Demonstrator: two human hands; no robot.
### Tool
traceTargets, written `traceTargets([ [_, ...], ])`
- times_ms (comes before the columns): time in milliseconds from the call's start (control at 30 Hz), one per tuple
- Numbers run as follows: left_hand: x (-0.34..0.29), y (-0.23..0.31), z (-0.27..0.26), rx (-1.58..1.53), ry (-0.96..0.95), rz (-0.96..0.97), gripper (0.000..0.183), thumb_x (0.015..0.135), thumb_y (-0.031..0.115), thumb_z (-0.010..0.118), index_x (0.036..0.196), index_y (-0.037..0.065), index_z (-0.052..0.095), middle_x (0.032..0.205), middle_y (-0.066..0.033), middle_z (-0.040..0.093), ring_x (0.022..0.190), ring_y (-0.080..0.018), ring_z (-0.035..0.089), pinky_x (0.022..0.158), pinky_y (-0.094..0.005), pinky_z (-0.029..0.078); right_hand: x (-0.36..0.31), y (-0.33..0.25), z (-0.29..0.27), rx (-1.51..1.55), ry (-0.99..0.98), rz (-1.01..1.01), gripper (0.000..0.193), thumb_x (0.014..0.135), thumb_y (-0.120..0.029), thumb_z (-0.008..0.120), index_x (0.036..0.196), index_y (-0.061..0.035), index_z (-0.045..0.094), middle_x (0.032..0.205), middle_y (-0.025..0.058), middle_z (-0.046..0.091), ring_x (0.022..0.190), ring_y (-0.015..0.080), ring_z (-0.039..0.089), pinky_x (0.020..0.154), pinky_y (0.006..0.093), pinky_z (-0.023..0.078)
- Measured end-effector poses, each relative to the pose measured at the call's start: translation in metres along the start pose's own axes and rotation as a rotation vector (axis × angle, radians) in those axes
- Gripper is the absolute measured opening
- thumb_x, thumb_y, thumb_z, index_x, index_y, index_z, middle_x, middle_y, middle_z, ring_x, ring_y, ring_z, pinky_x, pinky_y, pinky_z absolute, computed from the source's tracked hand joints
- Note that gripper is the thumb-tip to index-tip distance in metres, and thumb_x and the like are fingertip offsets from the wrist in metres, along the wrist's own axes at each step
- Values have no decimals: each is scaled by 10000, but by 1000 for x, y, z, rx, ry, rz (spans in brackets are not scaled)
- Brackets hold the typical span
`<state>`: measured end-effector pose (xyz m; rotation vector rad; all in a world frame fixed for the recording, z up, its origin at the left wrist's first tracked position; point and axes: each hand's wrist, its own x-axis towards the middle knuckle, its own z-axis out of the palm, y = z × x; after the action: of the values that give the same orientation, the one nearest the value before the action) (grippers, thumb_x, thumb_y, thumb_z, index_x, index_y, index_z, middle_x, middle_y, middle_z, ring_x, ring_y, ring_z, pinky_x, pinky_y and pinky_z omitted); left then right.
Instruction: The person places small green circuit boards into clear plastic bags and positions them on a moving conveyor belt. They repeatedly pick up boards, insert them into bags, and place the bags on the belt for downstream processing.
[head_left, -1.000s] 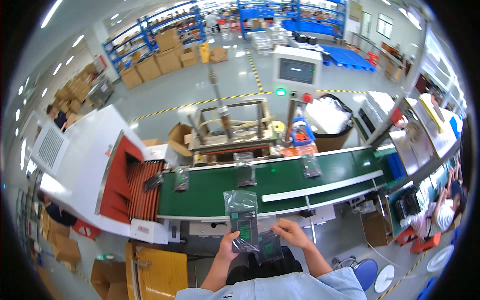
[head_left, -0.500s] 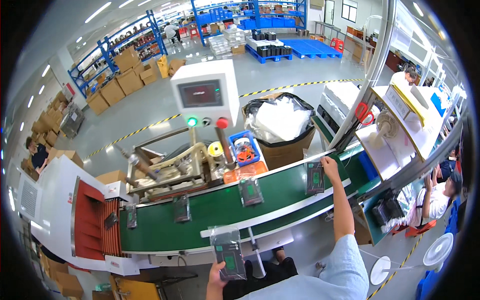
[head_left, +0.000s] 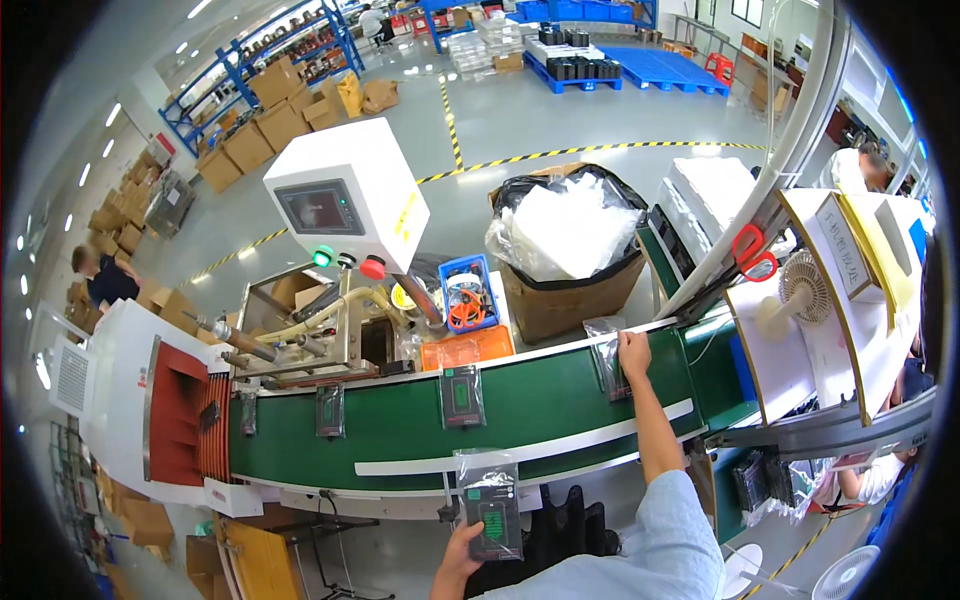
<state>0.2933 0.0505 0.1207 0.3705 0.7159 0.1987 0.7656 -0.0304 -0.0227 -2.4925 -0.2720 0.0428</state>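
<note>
Clear bagged dark device gripped in my left hand; my right hand grasps another bag; three more on the green belt.

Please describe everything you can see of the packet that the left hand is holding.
The packet is a clear, glossy plastic bag with a dark rectangular item inside, green at its top and middle. It stands roughly upright, its empty top edge reaching up to the near edge of the green conveyor belt. The left hand grips it from below at its lower left corner. It is off the belt, on the person's side; nothing else touches it.
</note>
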Motion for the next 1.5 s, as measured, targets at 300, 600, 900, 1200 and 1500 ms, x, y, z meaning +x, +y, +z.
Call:
traceTargets([
  [300, 18, 9, 29, 175, -93, 22, 425, 863, 121, 519, 1254, 22, 387, 1150, -98, 527, 1037, -189, 536, 883, -350, 440, -109, -75, -59, 632, -706, -36, 321, 874, -332, 526, 825, -28, 617, 713, 1, 541, 616, 92, 468, 530, 246, 364],
  [600, 7, 12, 21, 253, -91, -56, 420, 880, 121, 505, 1269, 36, 373, 1159, -72, 518, 1028, -164, 534, 869, -335, 449, -148, -121, -86, 854, -789, -90, 246, 851, -274, 570, 837, -35, 628, 679, -49, 500, 603, 20, 395, 501, 192, 283],
  [900, -3, -2, 0, 147, -9, 7, 400, 884, 118, 497, 1259, 43, 379, 1117, -73, 545, 991, -178, 562, 857, -347, 462, 14, -12, -5, 71, -173, -144, 377, 764, -369, 615, 912, -24, 651, 778, 208, 599, 776, 342, 586, 717, 400, 450],
  [1200, -6, -7, -5, 56, 47, 51, 406, 881, 89, 479, 1267, 35, 365, 1155, -100, 528, 1019, -204, 554, 865, -378, 464, -14, -59, 67, 185, -24, -194, 316, 856, -275, 519, 758, 16, 591, 777, 208, 581, 766, 375, 559, 675, 455, 427],
  [1500, -13, -3, 11, -8, 15, 131, 419, 889, 116, 475, 1281, 41, 344, 1157, -103, 526, 1018, -220, 558, 870, -386, 465, -52, -116, 99, 191, -51, -125, 302, 880, -274, 487, 791, 3, 568, 802, 201, 568, 765, 379, 546, 676, 470, 419],
])
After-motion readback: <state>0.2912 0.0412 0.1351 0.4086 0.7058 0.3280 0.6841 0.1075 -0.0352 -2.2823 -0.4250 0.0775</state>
